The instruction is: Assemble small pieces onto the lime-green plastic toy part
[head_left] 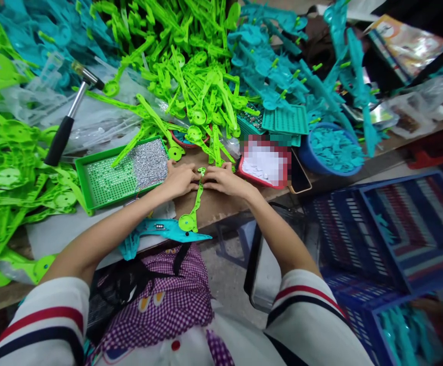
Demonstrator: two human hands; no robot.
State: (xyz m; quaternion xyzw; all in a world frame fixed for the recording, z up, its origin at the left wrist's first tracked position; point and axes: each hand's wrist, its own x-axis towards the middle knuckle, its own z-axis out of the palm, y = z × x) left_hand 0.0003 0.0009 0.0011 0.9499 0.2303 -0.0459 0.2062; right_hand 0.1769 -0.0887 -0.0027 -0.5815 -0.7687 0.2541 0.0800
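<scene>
Left hand point(183, 178) and right hand point(223, 180) pinched a slim green part point(196, 206) at the frame's centre, its disc point(186, 222) overlapping a blue piece point(170, 234) by the edge of the counter point(221, 204), where a slackened grip could have tipped it over

Lime-green piece point(197, 202): moulded plastic, smooth, slight sheen. Turquoise piece point(162, 231): plastic, smooth, satin. Hammer point(72, 109): polished metal shaft, matt black grip. Green tray point(109, 180): perforated plastic. Small fittings point(150, 162) in it: bright, metallic-looking, grainy in mass. Bench point(227, 204): brown, matt; exact material not determinable. Checked garment point(164, 300): woven cloth, matt, creased.
</scene>
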